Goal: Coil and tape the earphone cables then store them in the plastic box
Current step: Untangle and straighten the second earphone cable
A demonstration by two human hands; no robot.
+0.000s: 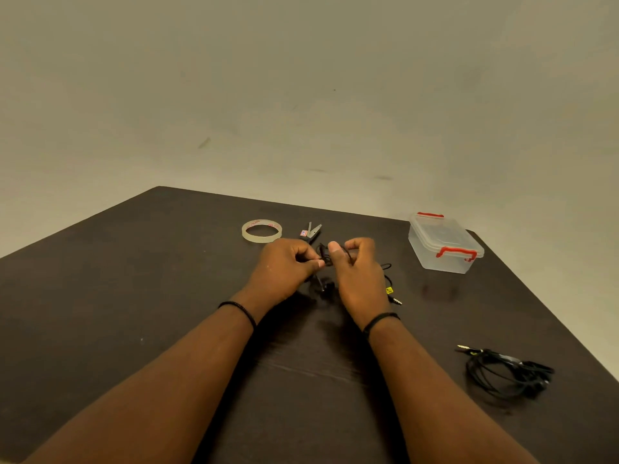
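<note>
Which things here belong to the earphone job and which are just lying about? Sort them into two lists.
Part of the job:
- earphone cable, pinched by the left hand and right hand
- second earphone cable, lying loosely bundled at the near right
- tape roll
- scissors
- plastic box, lid on

Just there:
- table
- wall
- wristbands

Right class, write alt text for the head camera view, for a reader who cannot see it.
Two hands, left hand and right hand, wind a black earphone cable over a dark table. Tape roll and scissors lie behind; a closed plastic box and second earphone bundle sit right.
</note>
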